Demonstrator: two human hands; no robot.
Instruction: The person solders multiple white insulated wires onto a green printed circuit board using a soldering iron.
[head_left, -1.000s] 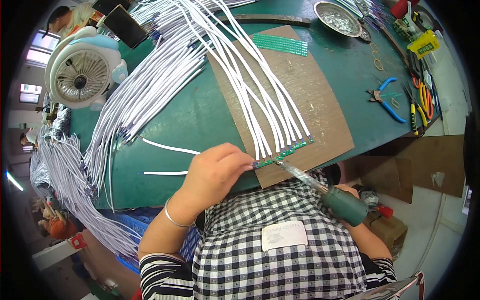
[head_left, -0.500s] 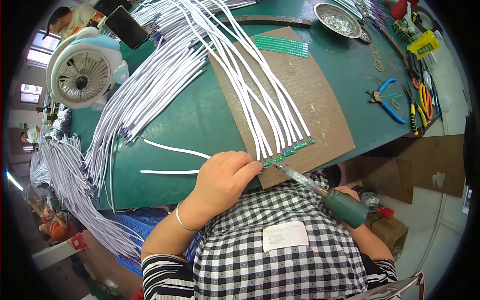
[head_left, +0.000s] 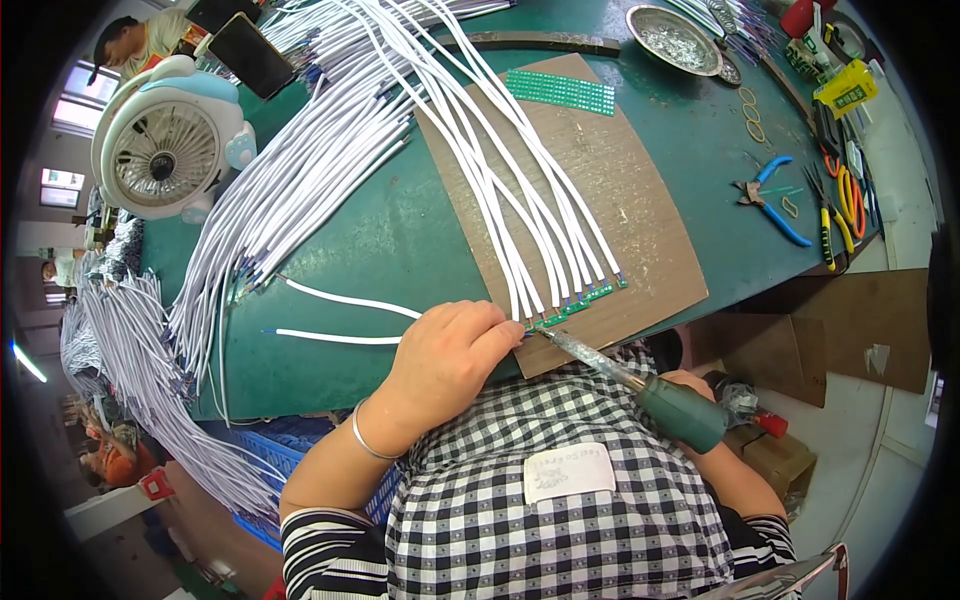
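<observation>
Crowding upper left: fan [head_left: 163,165], white cable bundle [head_left: 290,190]; upper right: metal dish [head_left: 672,42]; far right: blue-handled pliers [head_left: 783,220]. Green PCB strip [head_left: 577,307], ctr of frame on brown board [head_left: 645,215], slants low-left to up-right. L hand [head_left: 450,360] blocks its L end, fingers pinching a white lead [head_left: 340,338]; R hand [head_left: 697,383], partly hidden, grips soldering iron [head_left: 685,415], long axis diag., tip up-left at strip.

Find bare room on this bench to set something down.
Green tabletop lies bare between the white wire heap and brown board, and between board and blue pliers. The board's right side is bare too. Crowded: the upper left, and the board's near edge, with left hand, soldering iron and circuit strips.
</observation>
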